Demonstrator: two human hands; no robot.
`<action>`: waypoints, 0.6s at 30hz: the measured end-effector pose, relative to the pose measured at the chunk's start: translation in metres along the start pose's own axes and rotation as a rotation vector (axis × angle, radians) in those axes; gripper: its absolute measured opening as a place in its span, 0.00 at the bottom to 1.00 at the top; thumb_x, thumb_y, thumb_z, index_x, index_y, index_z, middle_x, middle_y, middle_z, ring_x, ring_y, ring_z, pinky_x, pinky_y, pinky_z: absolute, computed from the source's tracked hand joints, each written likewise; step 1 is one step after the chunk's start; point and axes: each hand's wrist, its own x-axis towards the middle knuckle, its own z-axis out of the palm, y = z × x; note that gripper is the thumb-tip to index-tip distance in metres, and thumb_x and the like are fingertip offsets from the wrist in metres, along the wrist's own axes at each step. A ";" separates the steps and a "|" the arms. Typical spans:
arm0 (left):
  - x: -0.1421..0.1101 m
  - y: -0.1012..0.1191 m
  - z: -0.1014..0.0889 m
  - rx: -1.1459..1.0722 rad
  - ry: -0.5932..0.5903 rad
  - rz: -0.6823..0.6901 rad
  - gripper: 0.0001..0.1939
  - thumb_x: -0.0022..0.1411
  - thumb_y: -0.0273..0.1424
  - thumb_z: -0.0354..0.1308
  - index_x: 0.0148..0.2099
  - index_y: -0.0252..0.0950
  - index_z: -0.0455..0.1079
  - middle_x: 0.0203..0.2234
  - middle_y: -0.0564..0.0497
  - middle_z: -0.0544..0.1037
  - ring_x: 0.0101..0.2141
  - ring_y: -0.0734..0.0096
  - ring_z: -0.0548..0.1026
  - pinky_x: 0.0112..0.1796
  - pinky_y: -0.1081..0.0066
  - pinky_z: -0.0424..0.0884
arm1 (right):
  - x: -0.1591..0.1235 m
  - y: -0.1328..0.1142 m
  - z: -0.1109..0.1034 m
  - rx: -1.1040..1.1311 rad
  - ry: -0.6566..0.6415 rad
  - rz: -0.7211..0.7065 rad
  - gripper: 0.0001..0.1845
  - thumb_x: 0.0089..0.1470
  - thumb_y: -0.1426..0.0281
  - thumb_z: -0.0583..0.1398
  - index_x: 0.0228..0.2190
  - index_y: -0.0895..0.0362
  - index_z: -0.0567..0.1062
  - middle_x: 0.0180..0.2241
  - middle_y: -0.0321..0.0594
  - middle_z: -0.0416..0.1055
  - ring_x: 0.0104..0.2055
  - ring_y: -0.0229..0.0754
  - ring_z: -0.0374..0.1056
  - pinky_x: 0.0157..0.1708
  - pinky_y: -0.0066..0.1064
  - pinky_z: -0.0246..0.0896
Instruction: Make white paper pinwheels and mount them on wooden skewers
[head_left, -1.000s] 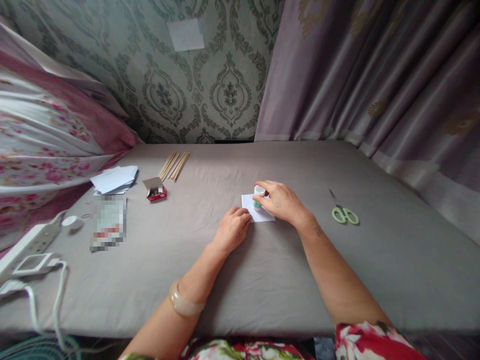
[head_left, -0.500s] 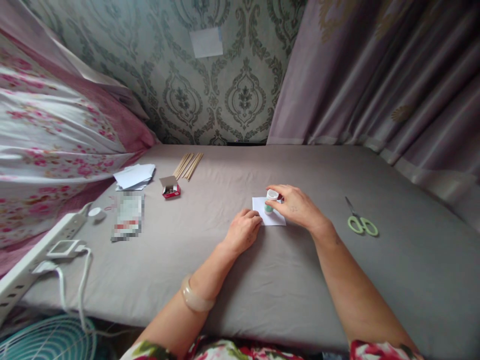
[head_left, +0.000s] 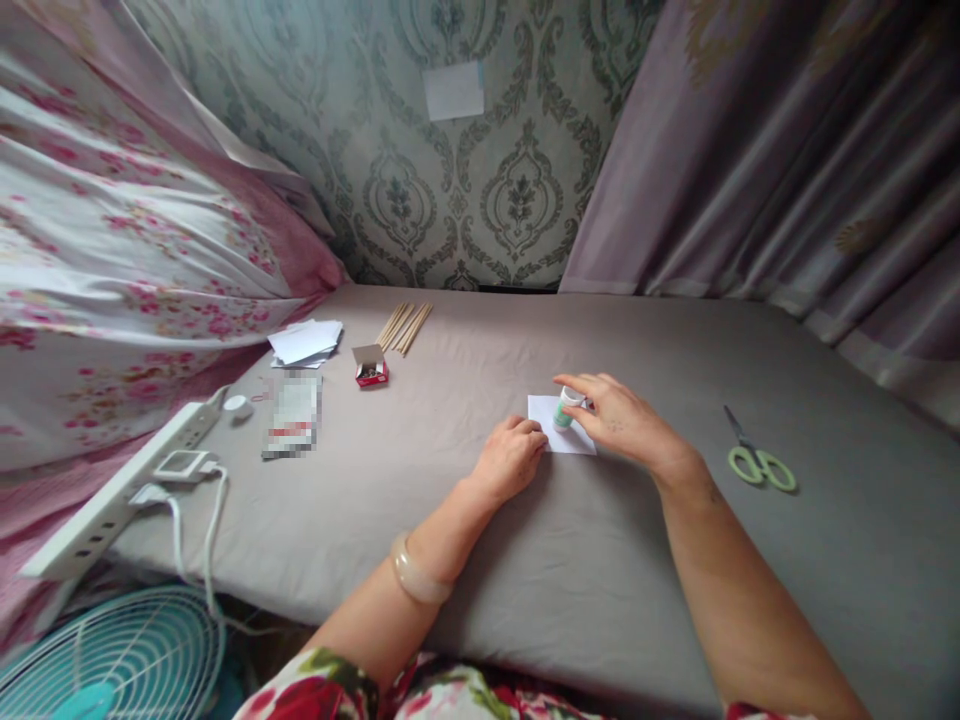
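Note:
A small white sheet of paper (head_left: pixel 538 408) lies on the grey cloth in front of me. My left hand (head_left: pixel 514 455) presses on its left edge, fingers curled and held together. Between thumb and fingers my right hand (head_left: pixel 619 420) grips a white and green glue stick (head_left: pixel 564 410). It leans a little, with its lower end on the paper. The far corner and right edge of the sheet are partly behind my right hand.
Green-handled scissors (head_left: pixel 761 465) lie to the right. Leftward are wooden sticks (head_left: pixel 403 330), a red box (head_left: pixel 371 370) of small pieces, stacked papers (head_left: pixel 306 342), a blurred packet (head_left: pixel 292 415), a round white object (head_left: pixel 238 408), a power strip (head_left: pixel 127 490) and a fan (head_left: pixel 112 660).
The whole view has swung left, so everything appears further right. The glue stick has tilted slightly and shifted a little to the right on the paper. My left hand stays at the paper's edge.

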 end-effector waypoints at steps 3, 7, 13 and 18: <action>0.000 -0.001 0.001 -0.012 0.012 -0.006 0.13 0.65 0.26 0.47 0.39 0.37 0.75 0.37 0.46 0.77 0.42 0.65 0.70 0.47 0.66 0.68 | -0.001 -0.001 0.001 0.009 -0.027 -0.031 0.23 0.55 0.73 0.54 0.53 0.53 0.70 0.48 0.42 0.72 0.49 0.48 0.65 0.51 0.40 0.60; 0.000 -0.001 0.002 0.006 0.001 -0.004 0.13 0.65 0.27 0.48 0.39 0.36 0.74 0.37 0.46 0.77 0.42 0.65 0.70 0.47 0.66 0.68 | 0.000 0.005 0.003 0.050 -0.053 -0.072 0.25 0.54 0.74 0.54 0.53 0.52 0.70 0.48 0.41 0.72 0.49 0.47 0.65 0.51 0.38 0.60; 0.000 -0.001 0.003 0.012 0.005 -0.003 0.13 0.64 0.26 0.47 0.39 0.36 0.74 0.37 0.46 0.77 0.40 0.64 0.70 0.45 0.65 0.68 | 0.001 0.022 0.001 0.160 -0.029 0.036 0.21 0.50 0.73 0.57 0.47 0.55 0.75 0.45 0.43 0.75 0.42 0.45 0.70 0.44 0.36 0.64; 0.000 -0.001 0.004 0.003 0.015 -0.029 0.12 0.63 0.26 0.48 0.38 0.36 0.74 0.37 0.45 0.76 0.41 0.63 0.70 0.44 0.65 0.69 | -0.011 0.043 0.001 0.559 0.348 0.484 0.11 0.43 0.70 0.64 0.33 0.58 0.76 0.27 0.37 0.73 0.24 0.37 0.66 0.26 0.29 0.66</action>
